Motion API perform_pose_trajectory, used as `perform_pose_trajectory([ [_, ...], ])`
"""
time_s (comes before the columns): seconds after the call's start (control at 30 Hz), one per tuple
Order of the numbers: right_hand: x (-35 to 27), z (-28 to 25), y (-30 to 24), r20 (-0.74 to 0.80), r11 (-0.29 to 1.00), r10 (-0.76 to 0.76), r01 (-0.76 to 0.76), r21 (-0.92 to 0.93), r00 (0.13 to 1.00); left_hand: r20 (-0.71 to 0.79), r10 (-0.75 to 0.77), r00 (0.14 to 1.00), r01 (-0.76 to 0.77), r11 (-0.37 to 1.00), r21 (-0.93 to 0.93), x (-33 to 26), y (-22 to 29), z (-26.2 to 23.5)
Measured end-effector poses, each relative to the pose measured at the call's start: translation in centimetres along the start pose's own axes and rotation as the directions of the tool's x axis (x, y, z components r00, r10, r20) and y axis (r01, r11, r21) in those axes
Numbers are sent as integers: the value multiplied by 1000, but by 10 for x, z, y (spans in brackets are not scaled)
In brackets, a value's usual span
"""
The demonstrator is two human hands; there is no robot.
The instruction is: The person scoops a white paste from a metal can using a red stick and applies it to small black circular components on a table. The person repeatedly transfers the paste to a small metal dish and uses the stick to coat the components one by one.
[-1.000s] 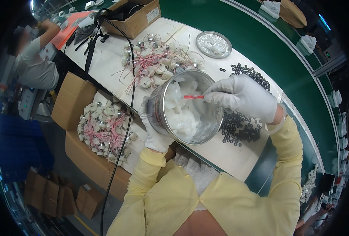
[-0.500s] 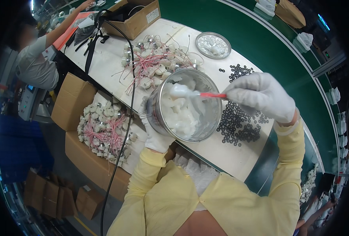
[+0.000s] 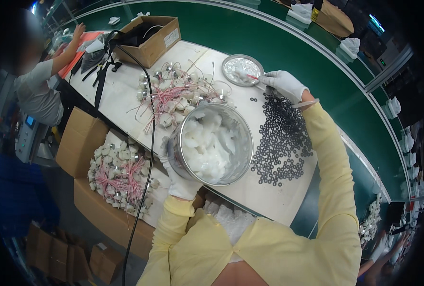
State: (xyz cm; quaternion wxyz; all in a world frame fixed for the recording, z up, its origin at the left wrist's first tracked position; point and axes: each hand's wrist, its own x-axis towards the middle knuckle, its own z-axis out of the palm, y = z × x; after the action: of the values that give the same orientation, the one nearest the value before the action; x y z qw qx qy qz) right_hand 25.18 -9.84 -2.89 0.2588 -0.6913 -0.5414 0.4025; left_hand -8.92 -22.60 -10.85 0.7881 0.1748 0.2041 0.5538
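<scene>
Head view
- Left hand [image 3: 179,183], white-gloved, centre of the frame: fingers curved around the left outer wall of the metal tin, clamped on it
- Metal tin [image 3: 246,150], centre: round, lidless, mouth toward the camera; contact with the tabletop not possible to tell
- White paste [image 3: 206,153]: heaped in thick lumps inside the tin
- Right hand [image 3: 283,85], white-gloved, right of upper centre: fingertips together, pinched on the near end of the red stick
- Red stick [image 3: 253,76], upper centre: far end at the round lid, beside a white clump; touching or hovering, not possible to tell
- Round lid [image 3: 228,69], upper centre: silvery, smeared with whitish material
- Black rings [image 3: 281,136], right of centre: small, many, scattered below the right hand
- White parts with pink wires [image 3: 173,97], above and left of the tin: heaped
- Cardboard box [image 3: 160,46], upper left: dark contents
- Larger carton [image 3: 102,209], lower left: filled with similar wired parts
- Black cable [image 3: 138,207]: running down the left half
- Co-worker [image 3: 40,93], upper left: arm outstretched
</scene>
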Motion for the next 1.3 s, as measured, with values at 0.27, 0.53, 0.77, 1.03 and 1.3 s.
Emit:
perform_pose_trajectory([
  [0.27, -20, 10, -27, -86, 683, -389, 225, -695, 917, 167, 47, 985, -53, 998, 35, -4, -4, -12],
  [0.53, -5, 3, -23, -7, 980, -99, 97, -171, 995, 291, -82, 953, 209, 872, -442, 6, -4, -14],
  [0.77, -11, -10, -13, 85, 860, -1, -43, 508, 996, -113, -157, 981, 136, 976, -170, 5, 1, -4],
  [1.03, -11, -15, 8, -40, 986, -151, 148, -79, 988, -138, -132, 982, 109, 981, -160, 7, -5, -15],
  [1.3, -19, -25, 2, -224, 879, -276, 151, -452, 935, 92, 40, 995, -32, 996, -82, -1, -4, -7],
])
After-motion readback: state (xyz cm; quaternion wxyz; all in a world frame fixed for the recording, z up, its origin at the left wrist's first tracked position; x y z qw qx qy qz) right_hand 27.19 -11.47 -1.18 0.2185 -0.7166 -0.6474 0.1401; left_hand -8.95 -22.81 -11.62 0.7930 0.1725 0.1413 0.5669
